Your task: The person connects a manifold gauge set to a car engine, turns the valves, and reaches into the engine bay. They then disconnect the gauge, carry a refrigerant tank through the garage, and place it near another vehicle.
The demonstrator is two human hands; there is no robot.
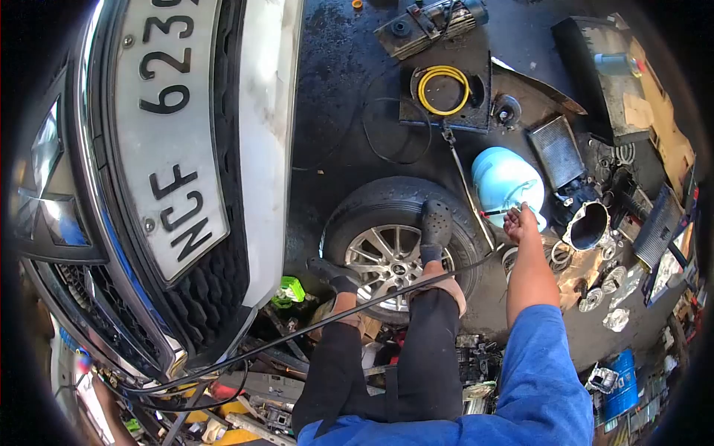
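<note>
My right hand (517, 221) is closed, stretched out on a bare forearm from a blue sleeve. A thin red-ended piece (492, 213) sticks out to the left of its fingers; its kind cannot be made out. The hand overlaps the lower right of a light-blue plastic container (502, 175). Just left of it, a thin metal wand (465, 178) slants down across the edge of a wheel (390, 271) lying flat on the floor. One of my feet, in a dark clog (436, 221), rests on that wheel. My left hand is out of view.
A car front with a number plate (175, 126) fills the left. A black hose (305, 327) crosses my legs. Behind the wheel, a coiled yellow hose (443, 90) lies on a dark tray. A radiator (556, 151) and greasy engine parts (587, 224) crowd the right.
</note>
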